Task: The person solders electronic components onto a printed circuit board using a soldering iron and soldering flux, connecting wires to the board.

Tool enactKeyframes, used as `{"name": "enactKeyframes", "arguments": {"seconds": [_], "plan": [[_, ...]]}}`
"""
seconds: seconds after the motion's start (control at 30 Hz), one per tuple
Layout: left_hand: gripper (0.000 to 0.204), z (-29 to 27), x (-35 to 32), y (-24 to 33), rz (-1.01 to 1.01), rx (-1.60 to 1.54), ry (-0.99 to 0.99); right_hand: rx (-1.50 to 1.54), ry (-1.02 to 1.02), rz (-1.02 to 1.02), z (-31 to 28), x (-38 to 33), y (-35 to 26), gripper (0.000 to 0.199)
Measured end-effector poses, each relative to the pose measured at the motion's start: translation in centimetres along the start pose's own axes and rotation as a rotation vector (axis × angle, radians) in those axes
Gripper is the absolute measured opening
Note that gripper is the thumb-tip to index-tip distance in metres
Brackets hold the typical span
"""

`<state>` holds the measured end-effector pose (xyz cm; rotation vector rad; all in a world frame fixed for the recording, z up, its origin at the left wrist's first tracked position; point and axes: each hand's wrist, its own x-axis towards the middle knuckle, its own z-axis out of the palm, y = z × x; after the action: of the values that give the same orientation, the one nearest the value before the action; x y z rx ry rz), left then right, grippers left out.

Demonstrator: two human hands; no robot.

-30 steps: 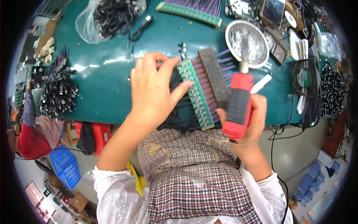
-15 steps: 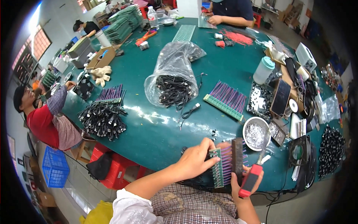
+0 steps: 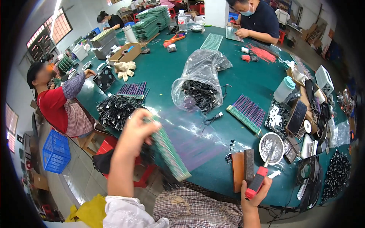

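My left hand point(image 3: 138, 131) pinches one end of a long green circuit board strip point(image 3: 170, 157). Motion blurs the strip and the purple wires point(image 3: 201, 150) fanning out to its right; black cables point(image 3: 171, 180) hang below it. In my right hand point(image 3: 259, 193) is a soldering iron point(image 3: 257, 183) with a red and black handle, its tip pointing toward a round bowl of silvery bits point(image 3: 281, 155). My right thumb is by the lower end of a dark bar point(image 3: 248, 167), which stands against a brown block point(image 3: 238, 171) at the table's near edge.
A pile of black cables point(image 3: 114, 110) lies left, beside a wired board point(image 3: 131, 91). Mid-table are a plastic bag of cables point(image 3: 186, 74) and another purple-wired board point(image 3: 245, 117). Tools and a bottle point(image 3: 284, 90) crowd the right. Co-workers sit left point(image 3: 57, 100) and across point(image 3: 260, 22).
My left hand has swung left, carrying the wired circuit board strip away from the dark bar. The soldering iron stays in my right hand near the bar. The view has shifted.
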<state>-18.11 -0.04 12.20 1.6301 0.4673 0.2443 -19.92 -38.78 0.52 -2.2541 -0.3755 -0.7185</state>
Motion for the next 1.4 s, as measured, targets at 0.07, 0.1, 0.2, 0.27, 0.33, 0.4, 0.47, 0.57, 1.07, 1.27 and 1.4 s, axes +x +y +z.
{"name": "enactKeyframes", "arguments": {"seconds": [0.07,0.1,0.2,0.27,0.33,0.4,0.47,0.57,1.07,1.27,1.4], "plan": [[0.026,-4.8,2.4,1.4,0.066,0.082,0.128,-0.087,-0.008,-0.002,0.5,0.0,-0.4,0.06],[0.026,-7.5,3.8,2.2,0.074,0.161,0.171,-0.097,-0.042,0.035,0.7,0.0,-0.5,0.058],[0.023,-15.1,8.1,4.0,0.081,0.293,0.301,-0.097,-0.089,0.068,1.1,-0.1,-0.5,0.054],[0.022,-18.7,10.5,6.3,0.051,0.403,0.321,-0.081,-0.117,0.065,0.8,-0.5,-0.3,0.053],[0.023,-19.8,13.7,7.3,0.046,0.393,0.404,-0.13,-0.082,0.097,0.8,-0.4,-0.1,0.052],[0.019,-20.6,16.7,6.5,-0.059,0.417,0.372,-0.135,-0.108,0.107,0.8,-0.5,0.0,0.054],[0.018,-21.4,19.3,3.2,-0.08,0.58,0.335,-0.145,-0.093,0.04,0.8,-0.1,-0.7,0.058],[0.032,-23.1,21.1,-3.3,-0.132,0.67,0.317,-0.142,-0.107,0.014,0.9,-0.2,-0.4,0.062],[0.101,-10.2,11.6,-3.7,-0.033,1.649,0.172,-0.139,-0.066,0.055,1.0,-0.2,-0.6,0.056],[0.07,-11.5,12.1,-4.6,0.118,1.508,0.29,-0.129,-0.059,0.094,1.2,-0.2,-0.7,0.054],[0.06,-11.7,13.0,-3.8,0.248,1.335,0.471,-0.119,-0.046,0.105,1.5,-0.2,-0.5,0.054]]}}
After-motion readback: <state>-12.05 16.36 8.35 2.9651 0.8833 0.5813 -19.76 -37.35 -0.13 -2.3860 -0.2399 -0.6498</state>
